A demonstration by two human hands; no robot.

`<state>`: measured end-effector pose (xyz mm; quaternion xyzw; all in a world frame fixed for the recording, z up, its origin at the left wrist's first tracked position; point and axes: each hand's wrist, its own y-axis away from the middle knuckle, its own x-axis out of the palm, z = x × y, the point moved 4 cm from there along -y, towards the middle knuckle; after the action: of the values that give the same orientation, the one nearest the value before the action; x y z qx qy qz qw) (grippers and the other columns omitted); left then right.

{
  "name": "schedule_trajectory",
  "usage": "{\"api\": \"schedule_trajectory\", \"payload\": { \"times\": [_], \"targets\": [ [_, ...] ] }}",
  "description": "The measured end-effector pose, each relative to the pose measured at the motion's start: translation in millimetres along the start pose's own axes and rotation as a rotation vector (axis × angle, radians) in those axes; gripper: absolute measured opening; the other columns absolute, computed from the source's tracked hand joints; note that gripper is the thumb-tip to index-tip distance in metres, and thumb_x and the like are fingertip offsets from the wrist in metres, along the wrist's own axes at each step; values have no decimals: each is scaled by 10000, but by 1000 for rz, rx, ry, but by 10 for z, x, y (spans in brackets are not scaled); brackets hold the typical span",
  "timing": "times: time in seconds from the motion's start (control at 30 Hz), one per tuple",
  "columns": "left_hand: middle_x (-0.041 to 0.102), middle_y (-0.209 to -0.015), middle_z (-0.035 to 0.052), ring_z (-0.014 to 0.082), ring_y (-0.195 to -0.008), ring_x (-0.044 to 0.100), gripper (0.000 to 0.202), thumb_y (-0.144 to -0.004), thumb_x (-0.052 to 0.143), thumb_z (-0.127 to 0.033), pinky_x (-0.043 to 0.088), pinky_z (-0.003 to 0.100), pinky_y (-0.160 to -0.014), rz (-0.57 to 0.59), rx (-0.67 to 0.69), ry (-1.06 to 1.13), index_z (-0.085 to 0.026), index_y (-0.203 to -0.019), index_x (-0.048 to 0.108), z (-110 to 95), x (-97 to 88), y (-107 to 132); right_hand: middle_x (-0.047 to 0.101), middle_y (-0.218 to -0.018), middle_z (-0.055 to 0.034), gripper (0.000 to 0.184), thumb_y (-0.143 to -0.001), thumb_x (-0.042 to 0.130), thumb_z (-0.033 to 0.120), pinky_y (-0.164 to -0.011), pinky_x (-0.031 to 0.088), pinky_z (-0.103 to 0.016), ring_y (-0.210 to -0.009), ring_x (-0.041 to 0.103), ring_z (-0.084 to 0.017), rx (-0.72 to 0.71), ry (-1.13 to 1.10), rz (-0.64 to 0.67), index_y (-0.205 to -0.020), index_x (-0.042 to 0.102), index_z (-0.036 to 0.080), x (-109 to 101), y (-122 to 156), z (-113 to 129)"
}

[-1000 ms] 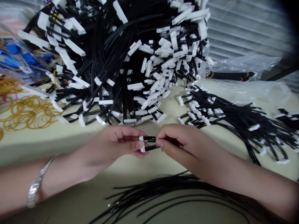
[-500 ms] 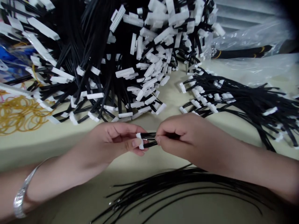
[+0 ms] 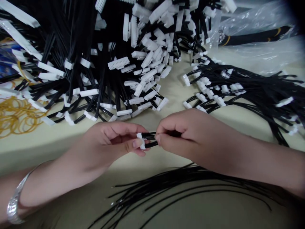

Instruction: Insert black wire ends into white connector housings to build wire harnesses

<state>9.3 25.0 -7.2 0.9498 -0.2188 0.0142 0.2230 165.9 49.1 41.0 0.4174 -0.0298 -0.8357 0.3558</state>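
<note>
Between thumb and fingers, my left hand pinches a small white connector. Several black wires run from the connector's right side toward my right hand. That hand is closed, its thumb and index finger pinching the wires a short way from the connector. The wires' far ends are hidden behind the right hand. Below both hands, a spread of loose black wires lies on the table, with small metal tips at the left ends.
A large pile of black cables with white connectors covers the back left. Another cable bundle lies at the right. Yellow rubber bands are heaped at the left edge. Clear plastic bags with a banded black bundle lie at the back right.
The camera view has shifted slightly, so the background piles appear moved. Both hands keep their grip; my right fingers look a little closer to the connector.
</note>
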Motion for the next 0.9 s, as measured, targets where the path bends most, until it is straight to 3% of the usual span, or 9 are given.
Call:
{"api": "schedule_trajectory", "payload": {
  "times": [0.27,0.47,0.7,0.9],
  "targets": [
    [711,-749,-51,54,-671,661,101,-737,713,-237,498,71,-651,-16,-23,60,-251,-836,730,-9,-1,-2,497,-482,56,205,-781,519,231,-398,260,-177,-439,382,-35,-19,31,-42,-620,638,186,-28,-22,-3],
    [724,-770,-27,89,-654,676,158,-691,754,-260,523,110,-628,-51,-71,107,-240,-846,729,15,-32,-5,433,-450,77,222,-766,501,195,-422,180,-176,-418,330,-4,-55,57,-137,-609,658,188,-16,-25,-33],
    [714,-764,-18,72,-659,657,107,-734,723,-240,525,103,-647,-16,-40,91,-211,-837,722,-9,-12,-17,417,-446,104,217,-747,491,178,-458,205,-156,-423,329,17,-44,-35,-87,-581,631,169,-15,-39,-52],
    [723,-800,-30,74,-678,671,150,-738,723,-247,530,101,-662,-4,-52,113,-244,-888,725,20,-29,-6,440,-478,92,235,-763,468,178,-463,220,-156,-452,350,6,-57,41,-81,-593,629,161,-14,-38,-19]
  ]
}}
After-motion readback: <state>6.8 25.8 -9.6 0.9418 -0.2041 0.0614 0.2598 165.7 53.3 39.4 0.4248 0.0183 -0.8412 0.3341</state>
